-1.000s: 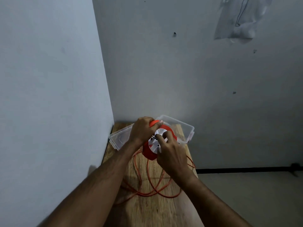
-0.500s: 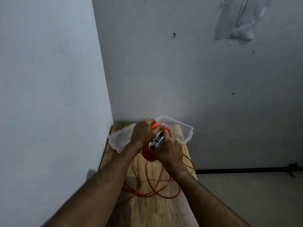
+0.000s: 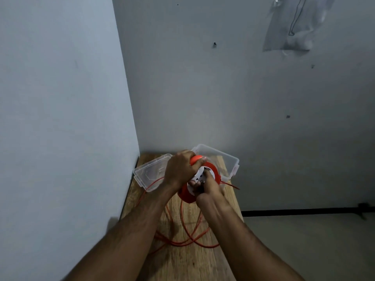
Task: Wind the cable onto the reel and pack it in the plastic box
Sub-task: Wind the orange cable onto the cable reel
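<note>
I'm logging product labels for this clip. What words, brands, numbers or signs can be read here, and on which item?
None can be read.
Orange cable reel with white face: small dark marks, too blurred to tell if they are text.
Clear plastic box: no label visible.
Clear plastic bag on the wall: no print legible.

Reel [image 3: 213,169] up over the counter [image 3: 182,260], left hand [image 3: 179,169] gripping its top, right hand [image 3: 207,191] at its near face. Box [image 3: 225,159] sits behind, lid [image 3: 150,173] to the box's left. Cable [image 3: 182,240] loops on the counter, in front of the reel.
</note>
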The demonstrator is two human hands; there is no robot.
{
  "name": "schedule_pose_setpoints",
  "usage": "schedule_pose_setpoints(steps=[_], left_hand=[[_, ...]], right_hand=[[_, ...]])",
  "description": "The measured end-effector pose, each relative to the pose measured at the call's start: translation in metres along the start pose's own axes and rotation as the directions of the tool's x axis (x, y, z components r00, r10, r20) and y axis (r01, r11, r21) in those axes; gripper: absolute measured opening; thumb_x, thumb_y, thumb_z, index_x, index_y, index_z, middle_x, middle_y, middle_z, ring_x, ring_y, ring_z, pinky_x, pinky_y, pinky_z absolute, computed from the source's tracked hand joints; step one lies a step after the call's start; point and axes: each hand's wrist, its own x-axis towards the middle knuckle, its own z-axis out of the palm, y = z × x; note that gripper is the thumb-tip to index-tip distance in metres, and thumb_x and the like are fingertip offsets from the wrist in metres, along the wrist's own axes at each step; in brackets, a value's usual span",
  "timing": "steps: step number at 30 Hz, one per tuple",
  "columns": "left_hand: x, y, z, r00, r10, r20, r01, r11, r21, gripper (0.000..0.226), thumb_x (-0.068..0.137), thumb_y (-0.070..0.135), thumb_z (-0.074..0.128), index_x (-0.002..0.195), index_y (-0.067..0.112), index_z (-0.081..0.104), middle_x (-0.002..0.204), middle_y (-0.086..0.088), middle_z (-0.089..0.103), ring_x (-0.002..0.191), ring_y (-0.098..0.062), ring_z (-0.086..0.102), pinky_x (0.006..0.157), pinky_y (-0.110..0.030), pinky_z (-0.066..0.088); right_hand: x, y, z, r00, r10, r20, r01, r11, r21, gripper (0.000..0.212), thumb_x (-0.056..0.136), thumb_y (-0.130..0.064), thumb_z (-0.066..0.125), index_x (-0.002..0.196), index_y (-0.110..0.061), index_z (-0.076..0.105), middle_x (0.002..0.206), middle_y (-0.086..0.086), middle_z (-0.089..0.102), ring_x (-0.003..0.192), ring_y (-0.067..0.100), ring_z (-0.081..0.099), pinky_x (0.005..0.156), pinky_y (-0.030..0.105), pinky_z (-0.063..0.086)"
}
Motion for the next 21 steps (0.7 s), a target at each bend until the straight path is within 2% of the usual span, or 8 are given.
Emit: schedule_pose_setpoints(steps=[3, 6, 7, 9, 10, 12, 18, 21], left_hand=[[0.002, -0.002, -0.002, 1.0, -0.019, -0.024, 0.019, 0.999, -0.031, 0.041, 0.091, 0.05, 0.065, 0.074, 0.012, 0.067, 0.075, -0.004, 0.068, 0.066, -0.014, 0.055, 0.06, -0.029, 0.041], [0.005, -0.007, -0.005, 0.998, -0.064, -0.009, 0.063, 0.994, -0.089, 0.045, 0.092, 0.05, 0.062, 0.075, 0.009, 0.069, 0.074, -0.004, 0.069, 0.067, -0.017, 0.06, 0.063, -0.035, 0.051], [0.005, -0.008, -0.006, 0.997, -0.071, -0.01, 0.07, 0.993, -0.095, 0.047, 0.092, 0.052, 0.061, 0.075, 0.009, 0.069, 0.074, -0.005, 0.069, 0.067, -0.018, 0.061, 0.064, -0.035, 0.052], [0.005, -0.012, -0.007, 0.997, -0.077, -0.011, 0.076, 0.992, -0.1, 0.047, 0.093, 0.052, 0.061, 0.076, 0.009, 0.07, 0.075, -0.005, 0.07, 0.067, -0.017, 0.062, 0.064, -0.034, 0.053], [0.005, -0.013, -0.008, 0.997, -0.078, -0.007, 0.077, 0.991, -0.11, 0.046, 0.093, 0.051, 0.062, 0.077, 0.009, 0.071, 0.076, -0.005, 0.071, 0.067, -0.016, 0.062, 0.064, -0.033, 0.053], [0.005, -0.015, -0.009, 0.997, -0.078, 0.002, 0.078, 0.988, -0.134, 0.047, 0.093, 0.052, 0.061, 0.079, 0.008, 0.072, 0.077, -0.005, 0.071, 0.068, -0.017, 0.064, 0.066, -0.036, 0.056], [0.003, -0.007, -0.007, 0.998, -0.052, 0.04, 0.056, 0.99, -0.128, 0.05, 0.09, 0.058, 0.058, 0.075, 0.012, 0.068, 0.073, -0.003, 0.068, 0.067, -0.017, 0.062, 0.065, -0.035, 0.054], [0.002, -0.005, -0.007, 0.997, -0.047, 0.057, 0.054, 0.991, -0.124, 0.05, 0.089, 0.062, 0.055, 0.072, 0.016, 0.065, 0.071, 0.0, 0.066, 0.065, -0.016, 0.061, 0.064, -0.038, 0.055]], right_hand=[[-0.012, -0.006, -0.001, 0.999, 0.025, 0.047, -0.022, 0.998, -0.061, 0.073, 0.08, -0.027, 0.085, 0.138, -0.006, 0.046, 0.112, 0.018, 0.067, 0.083, 0.031, 0.072, 0.051, 0.032, 0.057], [-0.039, -0.012, -0.012, 0.947, -0.297, 0.124, 0.322, 0.875, -0.361, 0.029, 0.085, -0.012, 0.078, 0.106, -0.003, 0.059, 0.095, 0.02, 0.071, 0.071, 0.029, 0.075, 0.052, 0.031, 0.058], [-0.045, -0.013, -0.018, 0.835, -0.491, 0.249, 0.546, 0.68, -0.489, 0.019, 0.086, -0.011, 0.076, 0.098, -0.007, 0.062, 0.09, 0.015, 0.072, 0.072, 0.027, 0.074, 0.053, 0.029, 0.057], [-0.05, -0.017, -0.034, 0.402, -0.666, 0.628, 0.837, -0.01, -0.547, 0.02, 0.083, -0.012, 0.078, 0.099, -0.014, 0.065, 0.094, 0.002, 0.071, 0.083, 0.018, 0.071, 0.063, 0.025, 0.057], [-0.045, -0.018, -0.043, 0.205, -0.589, 0.782, 0.822, -0.33, -0.464, 0.029, 0.081, -0.011, 0.079, 0.106, -0.015, 0.066, 0.103, 0.002, 0.07, 0.09, 0.019, 0.069, 0.07, 0.027, 0.059], [-0.031, -0.02, -0.053, 0.059, -0.279, 0.959, 0.657, -0.712, -0.247, 0.049, 0.075, -0.008, 0.08, 0.12, -0.016, 0.063, 0.125, 0.012, 0.062, 0.112, 0.029, 0.062, 0.088, 0.041, 0.058], [-0.019, -0.03, -0.06, 0.136, 0.01, 0.991, 0.511, -0.857, -0.062, 0.051, 0.088, -0.024, 0.066, 0.138, -0.028, 0.054, 0.149, 0.015, 0.043, 0.139, 0.039, 0.041, 0.11, 0.059, 0.035], [-0.021, -0.034, -0.058, 0.038, -0.006, 0.999, 0.487, -0.873, -0.024, 0.045, 0.084, -0.029, 0.076, 0.127, -0.027, 0.064, 0.137, 0.014, 0.053, 0.128, 0.034, 0.052, 0.103, 0.055, 0.041]])
